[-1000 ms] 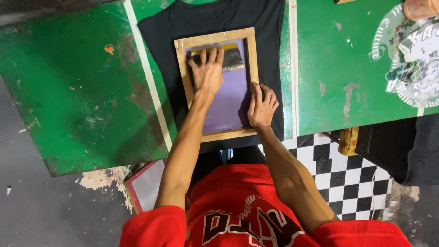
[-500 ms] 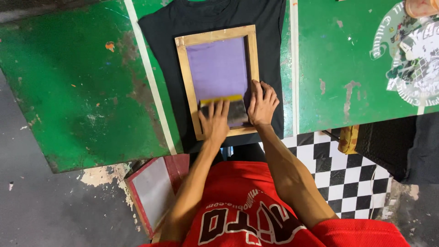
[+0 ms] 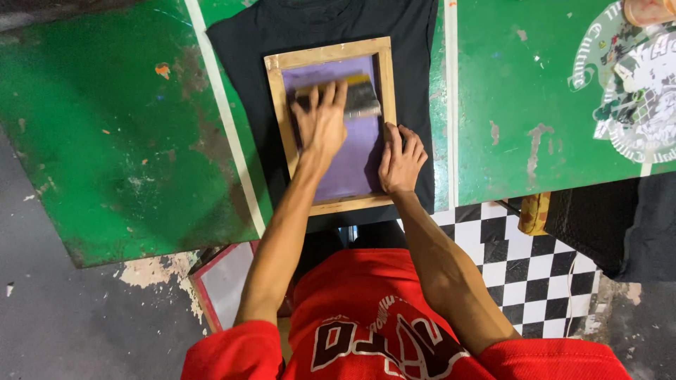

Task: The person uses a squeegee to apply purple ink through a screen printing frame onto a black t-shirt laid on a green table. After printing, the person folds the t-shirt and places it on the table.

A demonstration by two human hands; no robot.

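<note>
A wooden-framed printing screen (image 3: 276, 105) with purple mesh lies flat on a black T-shirt (image 3: 239, 63) spread over a green table. My left hand (image 3: 321, 121) presses on a squeegee (image 3: 359, 100) with a yellow edge, near the far end of the mesh. My right hand (image 3: 401, 158) lies flat with fingers spread on the frame's right side, near its lower corner, holding it down.
The worn green table (image 3: 105, 141) has white tape lines. A second green board (image 3: 535, 105) sits to the right, with a white printed design (image 3: 634, 77) at its far right. Dark cloth (image 3: 634, 225) hangs there. A red-framed screen (image 3: 222, 281) leans below. Checkered floor (image 3: 535, 274) shows underneath.
My left hand pulled the squeegee from the far end to the near end of the screen, then pushed it back to the far end. My right hand stayed on the frame.
</note>
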